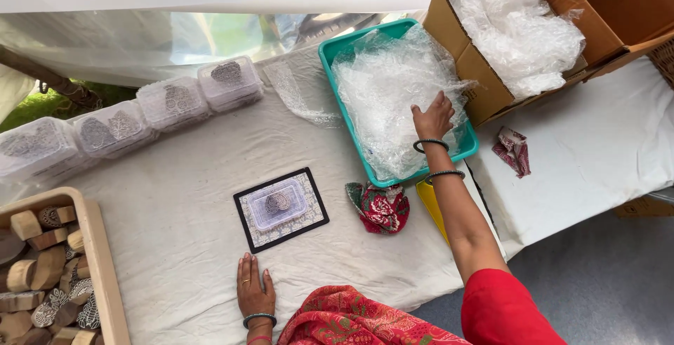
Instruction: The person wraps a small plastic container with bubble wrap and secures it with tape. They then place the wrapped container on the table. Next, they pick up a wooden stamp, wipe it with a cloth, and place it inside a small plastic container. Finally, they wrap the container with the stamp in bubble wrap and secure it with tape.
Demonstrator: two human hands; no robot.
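Right now: two hands at work on the counter (175, 233), and the teal tray (330, 54) is our landmark.
Right hand (433, 117): inside the tray near its right wall, fingers bent down into the bubble wrap (386, 92); whether the grip has closed on a sheet, I cannot tell.
Left hand (253, 290): well left of the tray and nearer the person, flat on the cloth, fingers straight, holding nothing.
Box (276, 204): small clear lidded one on a dark-edged mat (281, 208), left of the tray's near corner.
Rag (379, 207): red-patterned, just below the tray's near edge.
Carton (484, 71): touching the tray's right side, more wrap inside.
Doing it well: I'd pinch a single edge and lift slowly so the layers part, left palm steadying the cloth.
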